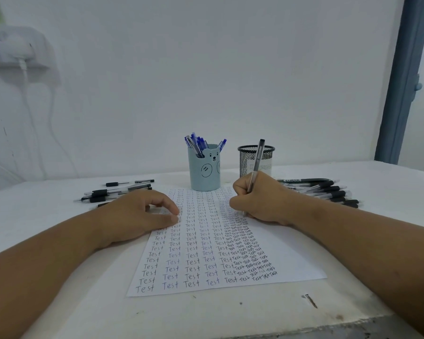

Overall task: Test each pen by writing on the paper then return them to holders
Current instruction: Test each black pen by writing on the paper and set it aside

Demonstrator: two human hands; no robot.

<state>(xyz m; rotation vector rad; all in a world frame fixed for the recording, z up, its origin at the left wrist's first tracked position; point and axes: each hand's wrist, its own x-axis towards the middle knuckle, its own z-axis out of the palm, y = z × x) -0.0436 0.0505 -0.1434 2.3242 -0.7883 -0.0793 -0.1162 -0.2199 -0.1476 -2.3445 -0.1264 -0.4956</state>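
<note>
The right hand [260, 199] pinches a black pen [257, 162] low on its barrel, tip on the paper [291, 253] just in front of the mesh holder [245, 157]. The left hand [142, 214] rests loosely curled on the paper's left edge, steadying it. The pen looks light, stiff and smooth; hold it near the tip

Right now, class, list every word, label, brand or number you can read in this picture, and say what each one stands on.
"Test": handwritten over and over in columns on the sheet of paper, cramped and overlapping towards its right side.
Label inside the black mesh holder: print too small to read.
Printing on the barrels of the pens lying at the right: too blurred to read.
Blue bear holder: a drawn face only, no words.
</note>
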